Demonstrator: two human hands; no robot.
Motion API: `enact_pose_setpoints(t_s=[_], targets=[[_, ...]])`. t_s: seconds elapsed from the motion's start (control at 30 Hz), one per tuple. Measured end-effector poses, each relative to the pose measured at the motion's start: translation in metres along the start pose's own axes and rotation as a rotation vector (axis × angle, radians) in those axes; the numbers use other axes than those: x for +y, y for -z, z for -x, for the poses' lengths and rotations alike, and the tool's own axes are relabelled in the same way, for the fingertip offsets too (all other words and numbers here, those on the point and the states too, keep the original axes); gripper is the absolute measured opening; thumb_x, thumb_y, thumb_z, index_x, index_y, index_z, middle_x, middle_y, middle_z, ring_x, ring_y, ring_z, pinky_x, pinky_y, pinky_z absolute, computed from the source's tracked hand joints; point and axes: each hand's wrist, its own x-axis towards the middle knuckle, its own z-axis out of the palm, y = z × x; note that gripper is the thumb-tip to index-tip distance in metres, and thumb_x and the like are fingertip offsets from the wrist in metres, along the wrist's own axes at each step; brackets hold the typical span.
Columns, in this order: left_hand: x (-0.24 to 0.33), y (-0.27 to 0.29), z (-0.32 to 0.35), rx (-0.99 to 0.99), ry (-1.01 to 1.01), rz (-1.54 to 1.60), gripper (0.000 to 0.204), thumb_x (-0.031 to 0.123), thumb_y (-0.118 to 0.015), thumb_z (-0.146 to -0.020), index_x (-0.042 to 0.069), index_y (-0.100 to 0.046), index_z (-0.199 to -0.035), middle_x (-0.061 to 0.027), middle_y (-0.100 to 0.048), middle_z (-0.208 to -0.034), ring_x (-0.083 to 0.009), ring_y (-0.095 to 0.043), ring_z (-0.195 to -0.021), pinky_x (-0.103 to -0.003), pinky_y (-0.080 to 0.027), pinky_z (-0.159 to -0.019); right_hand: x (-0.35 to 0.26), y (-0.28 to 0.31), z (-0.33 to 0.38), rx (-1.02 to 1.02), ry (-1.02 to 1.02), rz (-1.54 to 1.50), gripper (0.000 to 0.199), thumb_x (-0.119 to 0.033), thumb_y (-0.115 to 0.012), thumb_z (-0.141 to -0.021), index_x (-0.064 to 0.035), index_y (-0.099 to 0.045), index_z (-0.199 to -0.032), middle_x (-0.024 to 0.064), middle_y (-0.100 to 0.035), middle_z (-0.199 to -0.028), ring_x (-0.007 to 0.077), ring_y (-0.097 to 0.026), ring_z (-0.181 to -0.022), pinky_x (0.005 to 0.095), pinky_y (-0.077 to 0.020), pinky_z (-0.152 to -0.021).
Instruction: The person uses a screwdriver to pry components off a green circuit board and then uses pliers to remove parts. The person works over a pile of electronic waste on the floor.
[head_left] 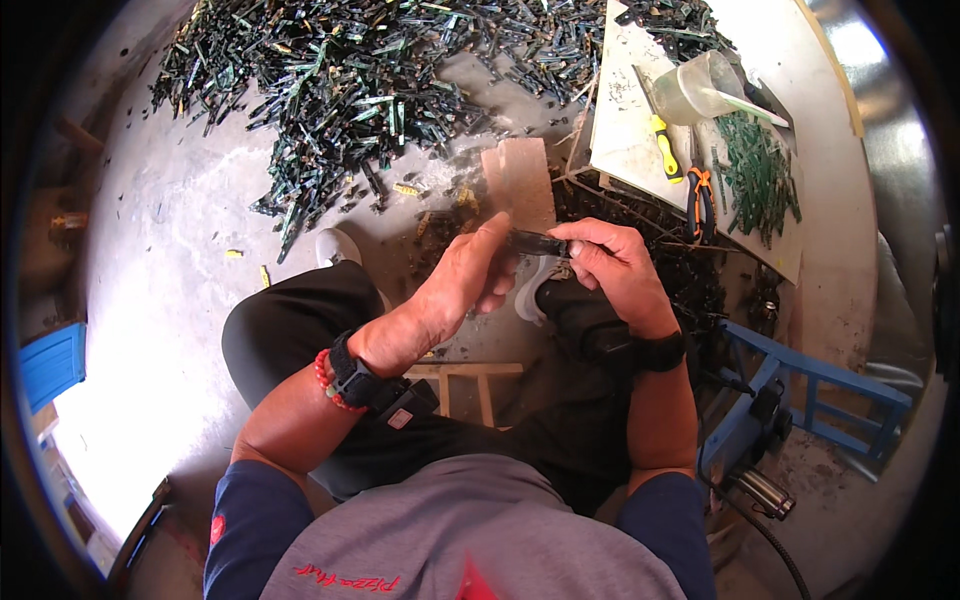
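Head view looks straight down on me, seated, with my knees in black trousers and both hands raised in front of them. My left hand and my right hand meet on one short dark strip, held level between them above my lap. The left grip is pressed together on the strip's left end, thumb tip on top. The right grip is pinching its right end, fingers curled tight around it. I wear a black watch and a red bead bracelet on the left wrist, and a black band on the right.

On the concrete floor beyond my hands spreads a big heap of dark green strips, thick at the top and thinning toward my white shoe. A small tan board lies flat just past my fingers. To the upper right a pale desk carries a yellow-handled screwdriver, orange-handled pliers, a clear plastic jug and a tidier bunch of green strips. A blue metal frame stands at my right, and a blue box sits at the far left edge. No packaging label is legible
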Motion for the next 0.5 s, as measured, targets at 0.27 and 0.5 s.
enact_pose_setpoints(t_s=[0.27,0.5], targets=[[-0.006,0.007,-0.004,0.005,0.032,0.097,0.044,0.048,-0.037,-0.099,0.01,-0.046,-0.079,-0.0013,-0.045,-0.067,-0.0128,-0.039,-0.052,-0.026,-0.029,-0.043,-0.001,-0.004,-0.003,0.054,-0.02,-0.11,0.018,-0.007,-0.056,-0.092,0.0028,-0.063,-0.105,-0.0007,-0.055,-0.069,0.0063,-0.048,-0.058,0.0209,-0.0395,-0.053],[0.005,0.005,0.006,0.046,0.075,0.159,0.046,0.05,-0.038,-0.099,0.011,-0.046,-0.077,-0.0009,-0.044,-0.065,-0.0124,-0.037,-0.051,-0.026,-0.029,-0.043,-0.012,-0.013,0.005,-0.116,-0.108,-0.031,0.026,-0.012,-0.059,-0.092,0.0021,-0.062,-0.113,-0.0002,-0.06,-0.079,0.0053,-0.051,-0.062,0.0205,-0.0425,-0.055]])
